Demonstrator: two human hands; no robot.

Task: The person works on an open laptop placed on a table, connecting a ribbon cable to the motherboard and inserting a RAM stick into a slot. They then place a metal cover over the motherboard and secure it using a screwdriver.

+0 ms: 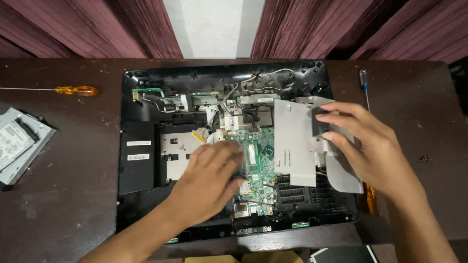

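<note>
While both hands work inside the opened black computer chassis, a grey sheet-metal shield plate is tilted up off the board.

Nearest, the left hand lies palm down on the green circuit board, fingers loosely curled and close together, pressing rather than gripping; whether it pinches anything underneath I cannot tell. Beyond it, the right hand grips the plate's right edge, thumb and fingers narrowly closed on the metal. Done well, I judge, the lift stays slow and level, with the board steadied and nearby wires kept free. Farther off, on the dark brown wooden table, lie a silver hard drive, an orange-handled screwdriver and a blue-handled screwdriver.
</note>
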